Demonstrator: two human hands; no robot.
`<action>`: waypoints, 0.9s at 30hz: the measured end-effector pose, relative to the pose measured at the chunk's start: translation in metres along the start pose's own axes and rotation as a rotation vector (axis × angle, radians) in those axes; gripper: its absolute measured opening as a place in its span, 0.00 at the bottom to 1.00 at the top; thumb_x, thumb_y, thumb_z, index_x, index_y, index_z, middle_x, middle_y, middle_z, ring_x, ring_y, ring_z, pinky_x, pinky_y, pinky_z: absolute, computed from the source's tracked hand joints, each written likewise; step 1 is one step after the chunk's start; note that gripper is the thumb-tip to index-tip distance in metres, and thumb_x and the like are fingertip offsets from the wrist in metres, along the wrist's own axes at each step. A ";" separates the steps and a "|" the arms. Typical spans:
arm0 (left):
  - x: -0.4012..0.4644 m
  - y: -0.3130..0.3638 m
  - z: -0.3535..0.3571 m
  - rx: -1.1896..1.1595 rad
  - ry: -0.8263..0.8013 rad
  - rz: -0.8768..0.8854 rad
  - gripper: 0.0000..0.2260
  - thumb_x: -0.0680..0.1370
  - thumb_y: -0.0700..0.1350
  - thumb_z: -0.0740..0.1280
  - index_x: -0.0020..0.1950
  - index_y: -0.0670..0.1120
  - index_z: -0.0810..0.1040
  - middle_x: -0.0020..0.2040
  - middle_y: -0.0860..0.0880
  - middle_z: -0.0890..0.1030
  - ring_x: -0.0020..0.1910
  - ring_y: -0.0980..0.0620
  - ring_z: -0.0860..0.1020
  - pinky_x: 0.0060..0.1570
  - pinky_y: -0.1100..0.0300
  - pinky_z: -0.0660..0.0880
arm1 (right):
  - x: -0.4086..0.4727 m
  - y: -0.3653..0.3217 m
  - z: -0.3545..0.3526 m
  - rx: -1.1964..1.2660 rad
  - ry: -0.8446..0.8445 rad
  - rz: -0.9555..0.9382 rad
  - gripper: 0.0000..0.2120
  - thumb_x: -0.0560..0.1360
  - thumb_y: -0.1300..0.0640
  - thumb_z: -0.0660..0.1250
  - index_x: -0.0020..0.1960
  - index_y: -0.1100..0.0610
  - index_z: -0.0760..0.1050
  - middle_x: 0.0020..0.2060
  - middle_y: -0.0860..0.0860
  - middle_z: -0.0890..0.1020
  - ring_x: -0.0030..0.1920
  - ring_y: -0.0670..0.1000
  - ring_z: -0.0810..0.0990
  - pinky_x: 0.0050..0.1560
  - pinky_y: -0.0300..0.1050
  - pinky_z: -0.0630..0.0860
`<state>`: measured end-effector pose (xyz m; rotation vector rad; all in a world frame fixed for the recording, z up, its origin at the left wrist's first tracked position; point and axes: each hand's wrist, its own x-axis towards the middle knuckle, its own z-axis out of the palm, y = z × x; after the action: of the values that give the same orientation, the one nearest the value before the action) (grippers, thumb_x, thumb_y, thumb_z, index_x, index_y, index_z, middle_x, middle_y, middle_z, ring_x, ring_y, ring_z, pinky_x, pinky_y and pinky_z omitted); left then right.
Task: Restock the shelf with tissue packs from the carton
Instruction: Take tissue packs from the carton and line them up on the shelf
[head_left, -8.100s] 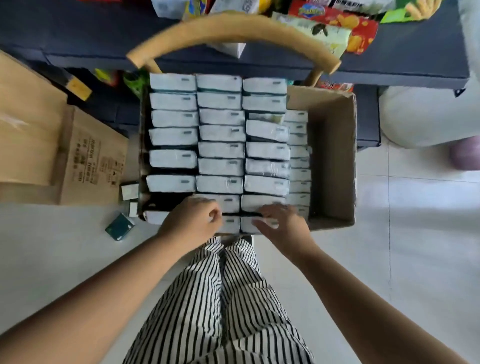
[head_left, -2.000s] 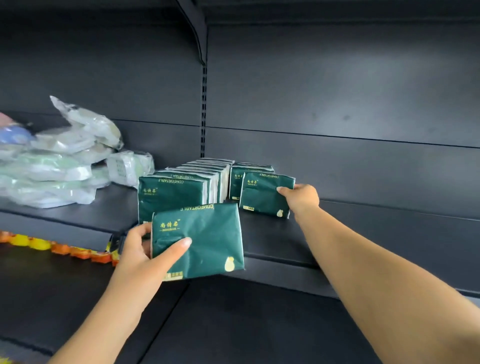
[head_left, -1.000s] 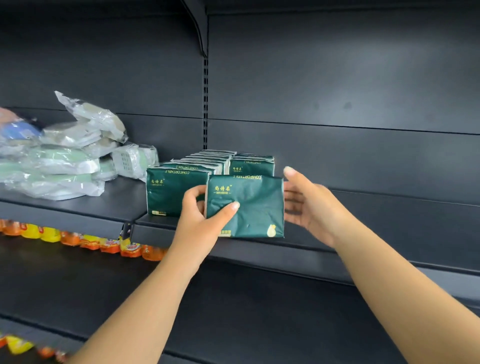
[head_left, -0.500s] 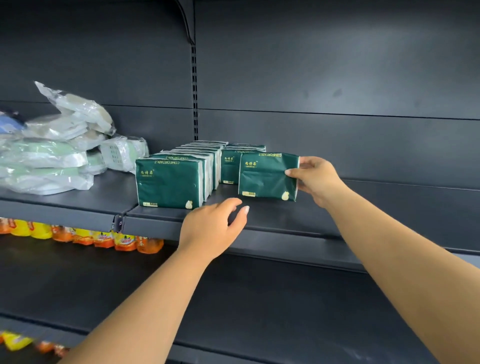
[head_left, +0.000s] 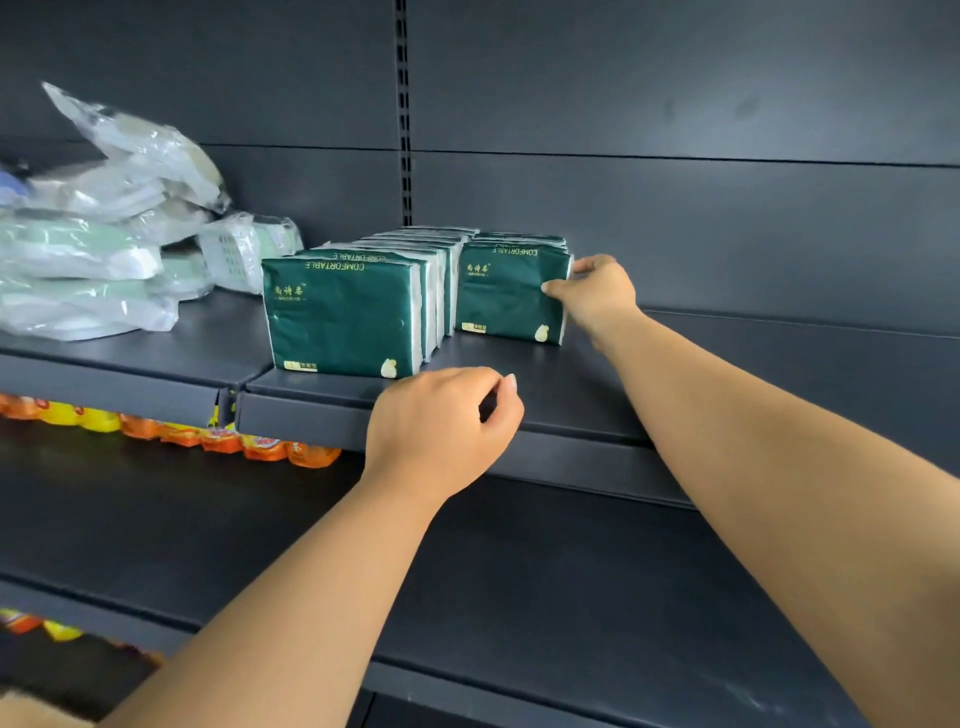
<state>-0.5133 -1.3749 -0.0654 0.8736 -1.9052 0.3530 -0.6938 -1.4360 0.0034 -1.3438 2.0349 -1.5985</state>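
on the dark shelf (head_left: 597, 395) two rows of green tissue packs stand upright, face to the front. the left row (head_left: 363, 306) is longer and comes nearer to the front edge; the right row (head_left: 511, 291) is shorter and sits further back, just beside it.

the right hand (head_left: 597, 293) is at the right end of the front pack of the right row (head_left: 509, 296). its grip is grasping this pack: the thumb lies on the green face and the other fingers curl around the right edge. the pack stands on the shelf and touches the packs behind it.

the left hand (head_left: 441, 431) is near the front lip of the shelf, in front of the left row and not touching any pack. its fingers are loosely curled, with the thumb close to the fingertips, and it holds nothing, so its grip is released.

on the left, clear plastic bags (head_left: 98, 228) with white and pale green things lie in a pile on the neighbouring shelf board. under this board some orange and yellow packets (head_left: 208, 436) are visible.
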 end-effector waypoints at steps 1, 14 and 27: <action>0.000 0.000 0.001 -0.002 0.004 -0.004 0.16 0.73 0.49 0.57 0.25 0.49 0.63 0.23 0.54 0.57 0.21 0.51 0.59 0.26 0.71 0.47 | 0.001 0.001 0.001 -0.009 0.001 -0.002 0.20 0.73 0.56 0.70 0.62 0.60 0.70 0.59 0.54 0.77 0.61 0.52 0.75 0.55 0.40 0.69; 0.001 0.004 -0.003 -0.002 -0.067 -0.083 0.17 0.73 0.52 0.55 0.29 0.47 0.74 0.23 0.54 0.65 0.25 0.49 0.67 0.25 0.68 0.54 | -0.048 -0.003 -0.027 -0.221 -0.006 -0.020 0.18 0.77 0.55 0.64 0.60 0.67 0.73 0.57 0.59 0.80 0.59 0.57 0.76 0.52 0.43 0.70; -0.065 0.102 -0.082 -0.136 -0.316 -0.168 0.12 0.78 0.48 0.59 0.48 0.45 0.81 0.47 0.49 0.81 0.53 0.49 0.74 0.43 0.60 0.65 | -0.240 0.051 -0.175 -0.555 0.076 -0.719 0.12 0.73 0.52 0.68 0.49 0.60 0.81 0.42 0.54 0.83 0.45 0.58 0.80 0.44 0.45 0.74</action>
<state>-0.5138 -1.2289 -0.0695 1.0360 -2.0959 -0.0187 -0.7015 -1.1410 -0.0557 -2.4657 2.2861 -1.3371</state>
